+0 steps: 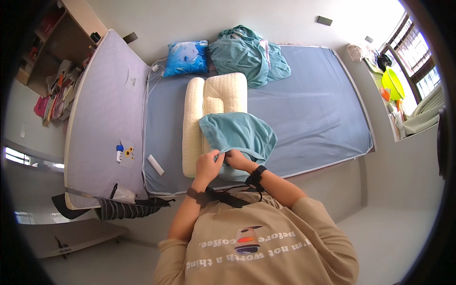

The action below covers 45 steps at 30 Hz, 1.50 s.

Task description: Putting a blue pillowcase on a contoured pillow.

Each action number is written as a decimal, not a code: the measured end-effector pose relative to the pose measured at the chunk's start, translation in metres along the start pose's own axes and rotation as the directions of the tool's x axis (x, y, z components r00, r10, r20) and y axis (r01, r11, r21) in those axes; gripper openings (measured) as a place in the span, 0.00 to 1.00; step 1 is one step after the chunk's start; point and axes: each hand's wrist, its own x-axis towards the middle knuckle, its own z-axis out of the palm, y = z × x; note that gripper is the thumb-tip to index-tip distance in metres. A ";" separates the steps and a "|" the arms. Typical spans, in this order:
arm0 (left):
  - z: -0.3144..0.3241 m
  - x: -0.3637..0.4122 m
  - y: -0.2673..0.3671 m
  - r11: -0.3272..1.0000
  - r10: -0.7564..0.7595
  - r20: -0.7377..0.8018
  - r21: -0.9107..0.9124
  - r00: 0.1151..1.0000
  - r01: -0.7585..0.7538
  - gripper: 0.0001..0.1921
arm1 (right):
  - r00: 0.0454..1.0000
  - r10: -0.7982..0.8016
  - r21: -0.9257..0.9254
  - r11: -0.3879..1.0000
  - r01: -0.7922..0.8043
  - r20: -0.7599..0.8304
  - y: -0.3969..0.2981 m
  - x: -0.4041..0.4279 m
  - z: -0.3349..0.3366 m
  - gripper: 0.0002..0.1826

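On the bed lies a cream quilted contoured pillow (228, 85), its long raised edge towards the left. A teal cloth (242, 131), perhaps a pillowcase, covers the pillow's near right part and spreads onto the sheet. My left hand (210, 165) pinches the cloth's near edge between thumb and fingers. Right beside it, my right hand (238, 159) is at the same edge, its fingers partly hidden by the fabric. Each wrist wears a dark strap.
The bed has a blue sheet (306, 103). At its far side are a blue printed cushion (187, 57) and a crumpled teal cover (245, 57). A mattress (103, 117) stands upright on the left. A white box-like object (155, 165) lies left of the pillow.
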 end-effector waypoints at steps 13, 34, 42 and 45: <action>-0.098 -0.036 0.004 0.899 0.008 -0.058 -0.436 0.998 -0.033 0.10 | 0.931 0.044 0.208 0.978 0.035 -0.363 -0.010 0.004 -0.067 0.14; -0.030 0.033 -0.070 0.997 -0.012 0.533 0.072 0.846 -0.030 0.15 | 0.727 -0.055 -0.027 0.998 0.050 -0.684 -0.046 0.013 -0.035 0.15; 0.084 0.100 -0.129 0.894 0.448 0.245 -0.108 0.860 -0.435 0.19 | 0.718 -0.112 -0.046 0.993 0.111 -0.688 -0.068 0.018 -0.034 0.16; 0.047 0.132 -0.119 0.909 0.373 0.312 0.067 0.874 -0.411 0.20 | 0.698 -0.125 -0.057 0.991 0.120 -0.705 -0.072 0.005 -0.053 0.16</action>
